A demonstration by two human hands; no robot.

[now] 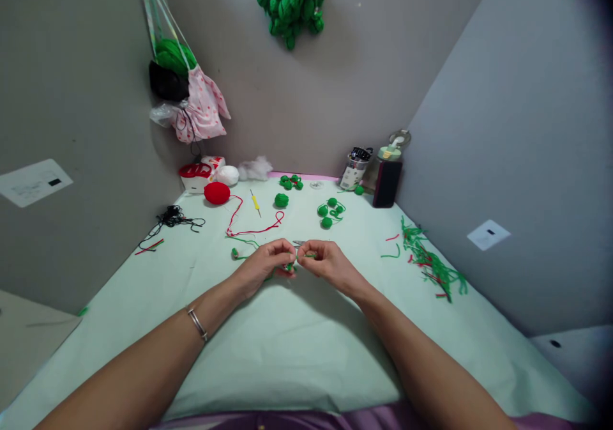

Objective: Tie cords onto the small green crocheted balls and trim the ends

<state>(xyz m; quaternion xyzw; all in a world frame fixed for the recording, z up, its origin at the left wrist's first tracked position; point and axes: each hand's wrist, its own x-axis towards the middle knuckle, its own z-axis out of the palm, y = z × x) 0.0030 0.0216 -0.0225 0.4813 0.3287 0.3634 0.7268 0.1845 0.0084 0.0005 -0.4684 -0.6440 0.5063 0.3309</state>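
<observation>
the left hand (261, 265), nearer the wearer than the yellow-handled hook (255, 204), had its thumb and fingers closed on a small green piece (289, 267), partly hidden by them. the right hand (332, 265), also on the wearer's side of the hook and off to its right, almost met the left at the fingertips; its thumb and forefinger were pinched together, but what lay between them was too small to tell. a red yarn ball (217, 193) sat left of the hook, its red strand (253, 232) crossing on the hook's near side. a green ball (281, 200) rested just right of the hook, small green balls (326, 223) farther right, and yarn scraps (433, 264) well apart beyond those. a black tangle (175, 216) lay well left of the hook.
</observation>
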